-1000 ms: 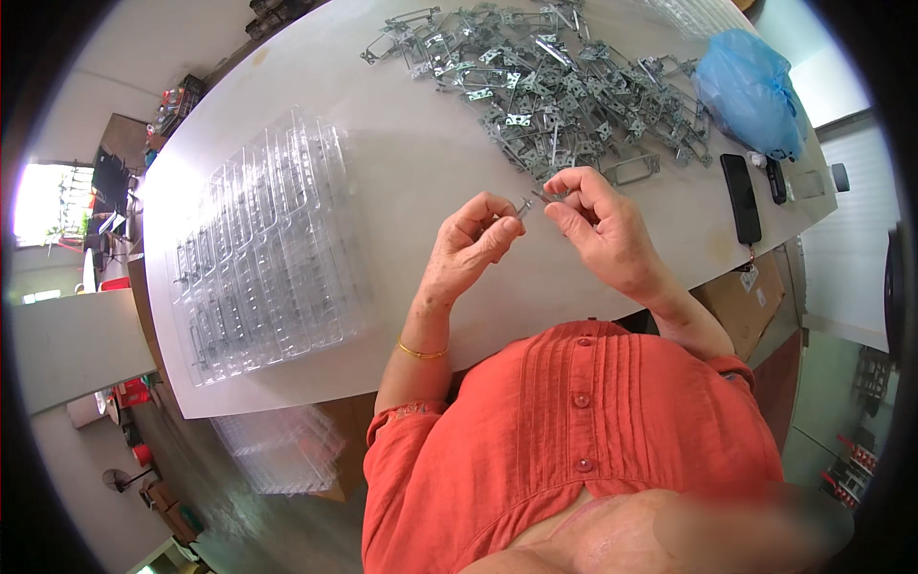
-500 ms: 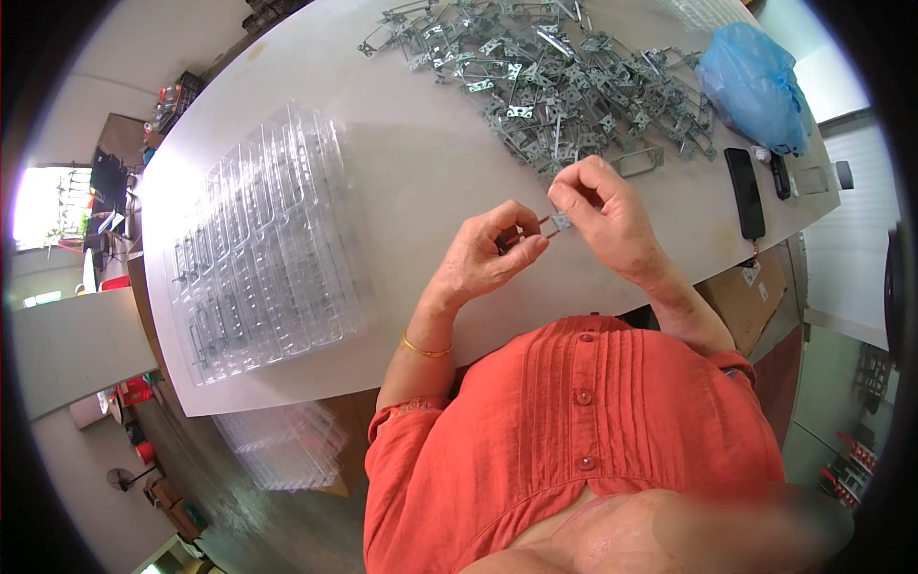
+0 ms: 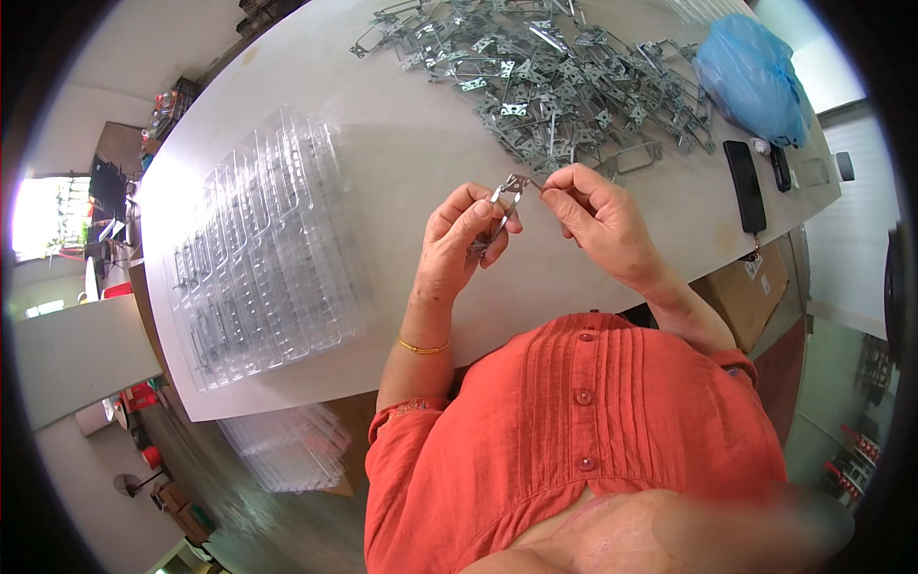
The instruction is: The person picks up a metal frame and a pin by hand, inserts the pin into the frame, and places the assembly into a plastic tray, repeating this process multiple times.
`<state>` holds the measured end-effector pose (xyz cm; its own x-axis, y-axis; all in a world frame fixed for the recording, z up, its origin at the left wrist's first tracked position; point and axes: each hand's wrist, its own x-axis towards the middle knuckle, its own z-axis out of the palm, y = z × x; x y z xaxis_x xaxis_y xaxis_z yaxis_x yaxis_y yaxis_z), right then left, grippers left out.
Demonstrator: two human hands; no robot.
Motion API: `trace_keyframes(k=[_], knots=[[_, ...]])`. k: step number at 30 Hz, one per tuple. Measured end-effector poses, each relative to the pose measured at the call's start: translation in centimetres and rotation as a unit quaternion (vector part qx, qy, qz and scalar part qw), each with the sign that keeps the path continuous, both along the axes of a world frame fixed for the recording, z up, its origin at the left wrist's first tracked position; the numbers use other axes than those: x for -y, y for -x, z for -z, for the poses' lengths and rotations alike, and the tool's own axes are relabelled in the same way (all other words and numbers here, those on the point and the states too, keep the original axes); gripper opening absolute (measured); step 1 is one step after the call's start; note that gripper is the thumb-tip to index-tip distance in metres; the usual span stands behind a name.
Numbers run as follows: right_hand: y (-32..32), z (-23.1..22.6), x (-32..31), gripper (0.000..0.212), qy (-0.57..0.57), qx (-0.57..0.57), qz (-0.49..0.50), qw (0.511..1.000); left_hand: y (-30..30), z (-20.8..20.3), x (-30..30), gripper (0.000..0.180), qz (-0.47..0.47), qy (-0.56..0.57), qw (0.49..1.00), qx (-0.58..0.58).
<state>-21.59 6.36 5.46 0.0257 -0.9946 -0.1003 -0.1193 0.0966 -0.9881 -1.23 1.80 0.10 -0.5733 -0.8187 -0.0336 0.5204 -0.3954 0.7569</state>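
Observation:
Between my hands, above the near part of the table, is a small grey metal bracket (image 3: pixel 514 184) with thin arms and holes in its plate. My left hand (image 3: pixel 453 230) is closed round its lower part, the thumb pressed along one arm. From the right, my right hand (image 3: pixel 604 222) pinches a thin piece at the bracket's upper end between thumb and forefinger; whether that piece is part of the bracket I cannot make out. Beyond my hands lies a large heap of similar metal brackets (image 3: pixel 564 86), with a single bracket (image 3: pixel 631 156) at its near edge.
Clear plastic trays (image 3: pixel 268 253), stacked on the white table (image 3: pixel 402 153), stand to my left. At the right are a blue plastic bag (image 3: pixel 751 77), a black phone (image 3: pixel 744 187) and a small black object (image 3: pixel 780 169). More clear trays (image 3: pixel 292 448) and a cardboard box (image 3: pixel 751 297) are below table level.
My left hand has turned upward, bringing the bracket up and leftward into plainer view. My right hand has shifted slightly lower, its fingers still pinched.

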Motion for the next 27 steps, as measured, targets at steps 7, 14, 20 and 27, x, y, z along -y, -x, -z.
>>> trace_keyframes(k=[7,14,20,27], knots=[[0.3,0.3,0.2,0.013,-0.002,-0.035,-0.015,0.999,0.1,0.1,0.0,0.017,-0.004,0.018,1.000,0.026],[0.5,-0.4,0.3,0.019,-0.052,0.010,-0.024,0.998,-0.1,-0.2,0.1,0.019,-0.013,0.053,0.994,0.091],[1.1,-0.3,0.8,0.028,-0.130,0.108,-0.062,0.984,-0.4,-0.2,0.2,0.019,-0.006,0.070,0.993,0.097],[1.0,-0.3,0.6,0.029,-0.122,0.105,-0.064,0.985,-0.6,-0.1,0.2,0.019,-0.009,0.075,0.992,0.106]])
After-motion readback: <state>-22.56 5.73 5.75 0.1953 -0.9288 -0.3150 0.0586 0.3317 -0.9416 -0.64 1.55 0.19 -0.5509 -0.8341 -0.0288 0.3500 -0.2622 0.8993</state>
